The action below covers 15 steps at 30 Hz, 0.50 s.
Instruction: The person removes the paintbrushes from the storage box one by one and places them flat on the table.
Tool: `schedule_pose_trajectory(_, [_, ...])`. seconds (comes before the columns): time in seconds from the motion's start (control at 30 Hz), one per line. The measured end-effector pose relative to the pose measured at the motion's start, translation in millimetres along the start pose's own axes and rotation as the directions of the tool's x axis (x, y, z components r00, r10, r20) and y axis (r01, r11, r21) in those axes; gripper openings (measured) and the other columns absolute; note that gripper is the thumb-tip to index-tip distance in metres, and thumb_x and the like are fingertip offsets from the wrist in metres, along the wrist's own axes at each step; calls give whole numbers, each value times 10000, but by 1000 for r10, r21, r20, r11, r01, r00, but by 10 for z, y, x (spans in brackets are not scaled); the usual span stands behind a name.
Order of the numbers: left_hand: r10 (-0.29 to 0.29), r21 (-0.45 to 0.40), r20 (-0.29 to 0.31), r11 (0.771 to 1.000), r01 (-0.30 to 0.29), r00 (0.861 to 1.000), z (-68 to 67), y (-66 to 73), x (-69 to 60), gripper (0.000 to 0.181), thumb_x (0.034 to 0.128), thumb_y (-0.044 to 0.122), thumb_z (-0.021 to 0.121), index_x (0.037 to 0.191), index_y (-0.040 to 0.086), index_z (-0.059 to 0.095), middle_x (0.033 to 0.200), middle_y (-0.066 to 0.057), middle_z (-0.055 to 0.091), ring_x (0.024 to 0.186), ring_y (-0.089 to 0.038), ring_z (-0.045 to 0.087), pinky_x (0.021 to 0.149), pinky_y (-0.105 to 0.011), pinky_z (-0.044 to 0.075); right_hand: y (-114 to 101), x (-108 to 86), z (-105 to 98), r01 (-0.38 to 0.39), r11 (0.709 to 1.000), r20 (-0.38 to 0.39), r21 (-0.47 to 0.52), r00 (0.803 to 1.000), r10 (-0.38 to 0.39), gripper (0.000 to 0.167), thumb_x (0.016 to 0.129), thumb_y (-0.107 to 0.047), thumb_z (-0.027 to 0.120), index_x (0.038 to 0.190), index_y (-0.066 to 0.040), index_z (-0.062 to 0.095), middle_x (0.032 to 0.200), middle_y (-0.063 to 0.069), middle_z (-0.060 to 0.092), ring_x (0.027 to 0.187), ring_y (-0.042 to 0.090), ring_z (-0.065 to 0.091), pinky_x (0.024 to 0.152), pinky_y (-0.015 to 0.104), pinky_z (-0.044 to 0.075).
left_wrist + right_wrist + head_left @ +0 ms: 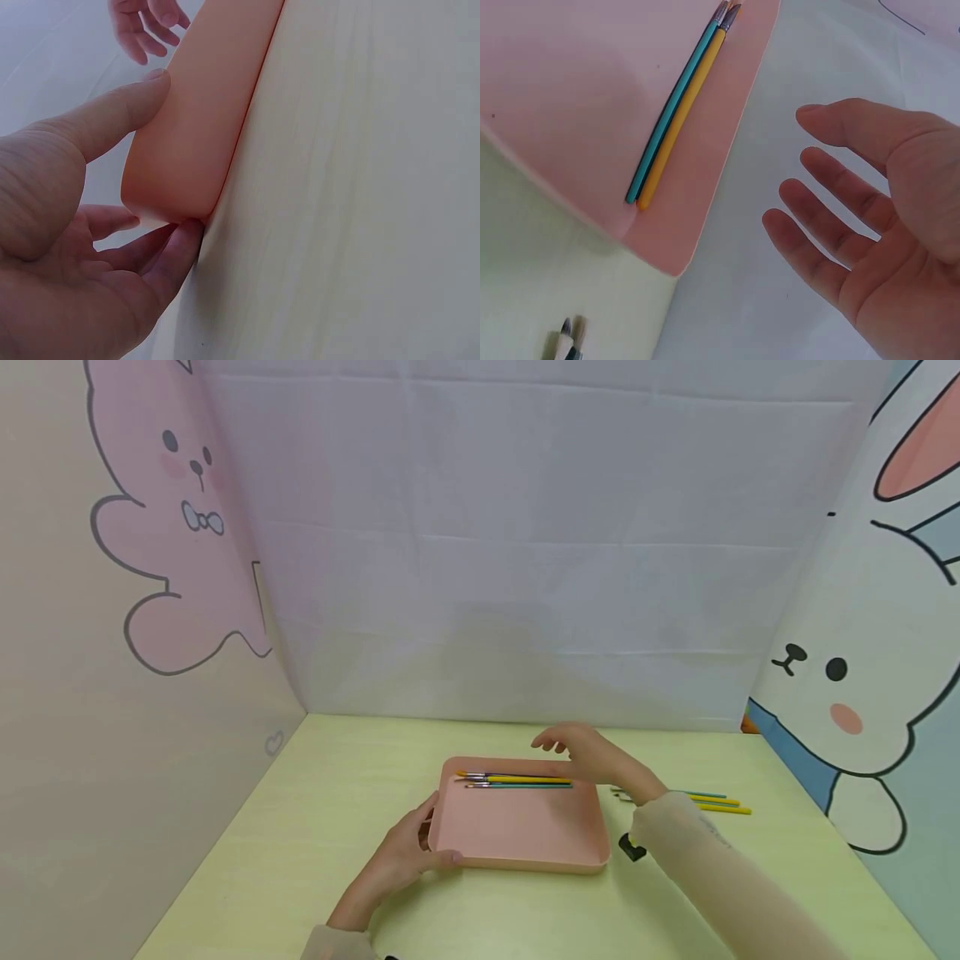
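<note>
A shallow pink tray (525, 835) lies on the table. Several paintbrushes (525, 780) with yellow, teal and dark handles lie side by side near its far edge. At the tray's near left corner, my left hand (401, 852) holds on, thumb on the front wall and fingers around the side, as the left wrist view also shows. My right hand (592, 756) hovers over the far right part of the tray, fingers loosely bent and nothing in them. In the right wrist view, the right hand (877, 202) is apart from the tray and the brushes.
More brushes (720, 803) with yellow and teal handles lie on the table right of the tray, partly hidden by the right forearm. A small black object (632, 847) shows beside the right sleeve. White and cartoon-printed sheets (525, 568) enclose the pale yellow table (360, 760).
</note>
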<state>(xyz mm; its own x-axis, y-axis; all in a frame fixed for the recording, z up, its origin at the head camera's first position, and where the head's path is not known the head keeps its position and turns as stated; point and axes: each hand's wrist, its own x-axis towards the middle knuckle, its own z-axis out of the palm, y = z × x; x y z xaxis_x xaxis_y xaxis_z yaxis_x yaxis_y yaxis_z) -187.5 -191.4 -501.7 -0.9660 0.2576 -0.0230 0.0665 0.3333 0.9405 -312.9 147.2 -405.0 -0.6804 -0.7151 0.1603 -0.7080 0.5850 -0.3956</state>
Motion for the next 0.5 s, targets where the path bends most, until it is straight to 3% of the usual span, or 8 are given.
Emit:
schedule_pose_trajectory(0.17, [4, 1, 1, 1000, -4, 1000, -5, 2, -3, 1150, 827, 255, 943, 1705, 102, 216, 1397, -127, 634, 1172, -267, 632, 987, -404, 511, -2, 108, 125, 24, 999, 17, 32, 1000, -25, 348, 967, -34, 735, 1306, 34, 698, 1241, 203, 714, 1079, 381, 698, 918, 455, 585])
schedule_pose_trajectory(0.33, [3, 2, -1, 1000, -3, 1000, -3, 9, 0, 1147, 830, 248, 942, 1704, 92, 215, 1426, -127, 620, 1185, -264, 631, 991, -406, 515, 7, 192, 235, 1, 998, 41, 57, 999, -4, 418, 870, 55, 700, 1286, 7, 713, 1174, 146, 719, 1028, 295, 691, 871, 376, 567])
schedule_pose_trajectory(0.5, [13, -31, 1, 999, -13, 1000, 5, 22, -7, 1138, 833, 207, 938, 1700, 69, 214, 1434, -137, 612, 1193, -280, 633, 978, -416, 528, -3, 254, 312, -29, 997, 78, 65, 997, 24, 428, 875, 49, 752, 1294, -24, 716, 1173, 107, 708, 1034, 256, 660, 876, 378, 556])
